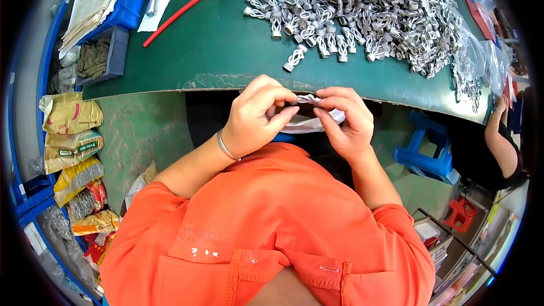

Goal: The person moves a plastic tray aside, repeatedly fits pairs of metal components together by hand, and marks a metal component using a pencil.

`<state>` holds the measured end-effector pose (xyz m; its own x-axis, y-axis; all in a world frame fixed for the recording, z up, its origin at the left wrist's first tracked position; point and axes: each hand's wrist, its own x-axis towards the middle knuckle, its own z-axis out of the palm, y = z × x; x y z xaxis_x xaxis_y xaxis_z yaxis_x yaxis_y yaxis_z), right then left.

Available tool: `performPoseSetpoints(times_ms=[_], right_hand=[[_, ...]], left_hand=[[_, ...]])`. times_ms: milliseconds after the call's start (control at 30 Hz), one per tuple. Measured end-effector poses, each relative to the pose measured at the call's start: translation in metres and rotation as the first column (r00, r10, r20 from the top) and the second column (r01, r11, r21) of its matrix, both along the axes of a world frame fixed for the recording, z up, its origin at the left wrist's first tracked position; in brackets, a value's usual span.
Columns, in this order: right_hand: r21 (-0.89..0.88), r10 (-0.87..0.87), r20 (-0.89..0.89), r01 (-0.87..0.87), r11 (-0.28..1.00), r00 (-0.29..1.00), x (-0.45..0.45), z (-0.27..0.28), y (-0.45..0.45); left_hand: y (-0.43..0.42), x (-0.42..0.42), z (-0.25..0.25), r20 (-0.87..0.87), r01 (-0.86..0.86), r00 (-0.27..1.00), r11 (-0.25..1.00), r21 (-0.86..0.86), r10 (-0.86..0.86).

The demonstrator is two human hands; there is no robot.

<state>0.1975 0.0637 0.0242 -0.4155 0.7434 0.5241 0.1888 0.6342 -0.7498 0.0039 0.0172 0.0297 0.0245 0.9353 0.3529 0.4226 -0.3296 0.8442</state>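
My left hand (253, 118) and my right hand (348, 122) meet just off the near edge of the green table (226, 51). Between their fingertips they pinch a small silver metal piece (308, 99) with twisted, open strands. Its ends are partly covered by my fingers. Under the hands, a white bag or cloth (313, 125) shows in part near my lap. Beyond them on the tabletop spreads a large pile of similar silver metal pieces (385, 20), each with ringed ends and curved strands. One loose piece (294, 58) lies closest to my hands.
A red stick with a yellow tip (181, 16) lies at the table's left, near a blue bin (131, 1) and a grey box (117, 54). Filled sacks (71, 113) line the left floor. At right are a blue stool (425, 147) and another person's arm (500, 144).
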Motion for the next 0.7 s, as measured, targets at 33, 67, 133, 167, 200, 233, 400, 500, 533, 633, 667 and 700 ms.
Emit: performPoseSetpoints(times_ms=[33,67,133,167,200,233,400,500,533,633,667,700], right_hand=[[0.037,-0.006,0.031,0.005,0.999,1.0,0.0,0.0,0.002],[0.073,-0.015,0.061,0.01,0.997,0.998,-0.001,0.0,0.006],[0.08,-0.046,0.084,0.039,0.996,0.995,-0.008,0.003,0.012],[0.086,-0.079,0.106,0.07,0.994,0.991,-0.012,0.003,0.016],[0.087,-0.078,0.105,0.069,0.994,0.991,-0.017,0.003,0.022],[0.159,-0.098,0.134,0.076,0.984,0.986,-0.023,0.002,0.03],[0.191,-0.145,0.295,0.09,0.977,0.944,-0.032,0.003,0.045],[0.09,-0.089,0.25,0.068,0.994,0.964,-0.026,0.01,0.041],[0.006,-0.05,0.201,0.05,0.999,0.978,-0.024,0.014,0.039],[-0.146,-0.01,0.134,0.029,0.989,0.991,-0.017,0.022,0.034],[-0.19,0.002,0.111,0.019,0.982,0.994,-0.014,0.023,0.033],[-0.241,0.001,0.137,0.032,0.97,0.991,-0.01,0.025,0.032]], left_hand=[[0.0,0.0,-0.001,0.013,-0.035,0.999,0.999,0.033,0.035],[0.002,0.0,0.0,0.013,-0.037,0.999,0.999,0.035,0.036],[0.009,0.001,0.0,-0.027,-0.097,0.994,0.972,0.214,0.105],[0.016,-0.001,-0.002,-0.078,-0.1,0.989,0.952,0.288,0.127],[0.02,0.0,0.005,-0.126,-0.136,0.977,0.96,0.244,0.171],[0.028,0.0,0.008,-0.23,-0.157,0.948,0.954,0.255,0.218],[0.043,-0.006,0.007,-0.389,-0.146,0.902,0.981,0.131,0.186],[0.042,-0.009,0.011,-0.274,-0.13,0.951,0.989,0.068,0.144],[0.041,-0.011,0.013,-0.175,-0.11,0.979,0.994,-0.018,0.105],[0.038,-0.013,0.02,-0.072,-0.043,0.997,0.989,-0.14,0.033],[0.037,-0.012,0.022,-0.006,0.004,1.0,0.974,-0.227,-0.005],[0.037,-0.011,0.024,-0.016,0.021,1.0,0.967,-0.255,-0.026]])
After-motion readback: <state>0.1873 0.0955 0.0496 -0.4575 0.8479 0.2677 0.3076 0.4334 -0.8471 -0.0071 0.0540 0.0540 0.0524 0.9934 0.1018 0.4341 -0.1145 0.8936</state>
